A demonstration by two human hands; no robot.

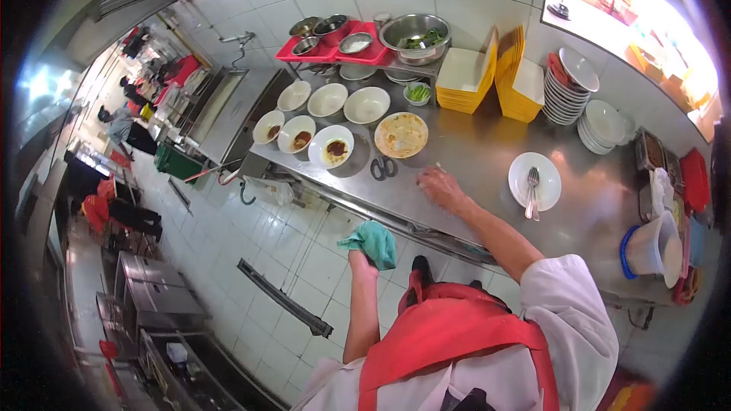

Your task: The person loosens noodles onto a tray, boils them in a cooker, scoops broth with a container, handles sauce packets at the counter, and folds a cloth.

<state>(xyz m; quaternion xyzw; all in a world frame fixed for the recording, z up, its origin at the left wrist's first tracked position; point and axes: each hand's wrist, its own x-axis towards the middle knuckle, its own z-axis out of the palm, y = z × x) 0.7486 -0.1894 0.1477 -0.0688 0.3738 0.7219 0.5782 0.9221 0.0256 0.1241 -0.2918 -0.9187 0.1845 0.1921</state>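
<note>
Near the middle of the head view, the left hand point(358, 259) is closed around a bunched green cloth point(373, 243), held off the worktop point(472, 156), at about eight o'clock from the right hand point(439, 187). The right hand, fingers bent, is at the worktop's near side; whether it pinches anything I cannot tell. The cloth is best held gathered, with no loose corner, and well clear of the food. Mind the scissors point(384, 169) near the right hand, towards ten o'clock. Farther out that way, three white bowls point(323, 139) hold dark, sauce-like contents. At eleven, a plate point(400, 135) bears orange-brown smears. Around twelve, a steel bowl point(426, 55) holds leafy greens, a small bowl point(416, 102) chopped ones. At three, a white plate point(518, 173) carries cutlery point(532, 186), including a fork.
</note>
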